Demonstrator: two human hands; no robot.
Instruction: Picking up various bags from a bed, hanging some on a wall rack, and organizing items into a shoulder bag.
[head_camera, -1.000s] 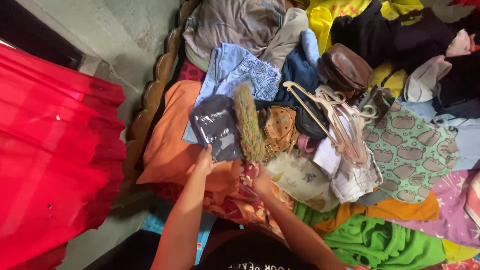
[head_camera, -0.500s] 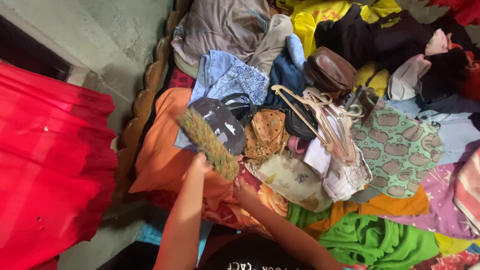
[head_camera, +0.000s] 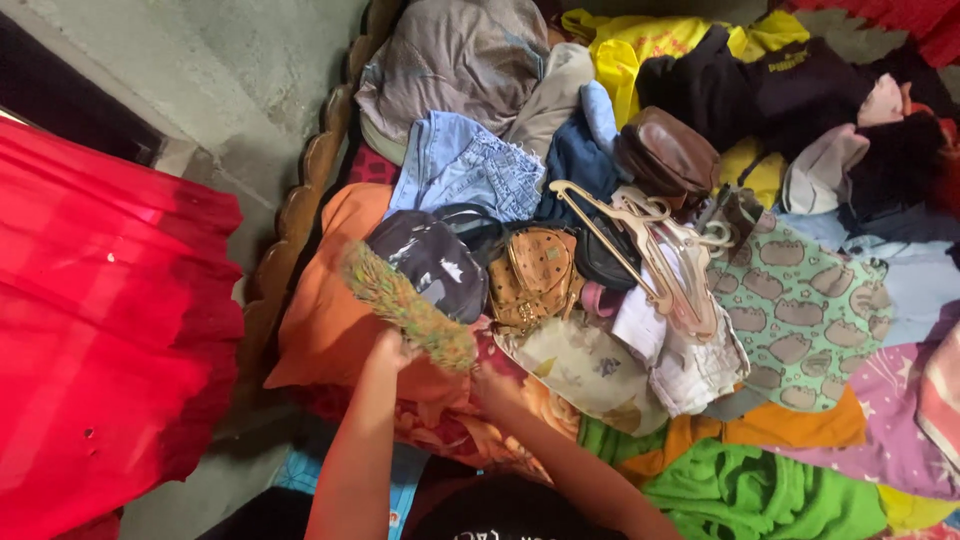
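While my left hand (head_camera: 388, 350) clenches the fuzzy roll (head_camera: 405, 305), its long axis runs to ten o'clock; right hand (head_camera: 490, 380) rests unclenched at three.

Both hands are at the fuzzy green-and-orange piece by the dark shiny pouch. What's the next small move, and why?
Probably lift the fuzzy piece up and left, off the pile. The left hand grips its near end, the right hand sits by the same end, and its far end lies across the orange cloth, beside the dark shiny pouch. Lifting should clear it without dragging the pouch.

Fuzzy green-orange roll (head_camera: 405, 306) tilted diagonally, gripped at lower end, across orange cloth (head_camera: 335, 310).
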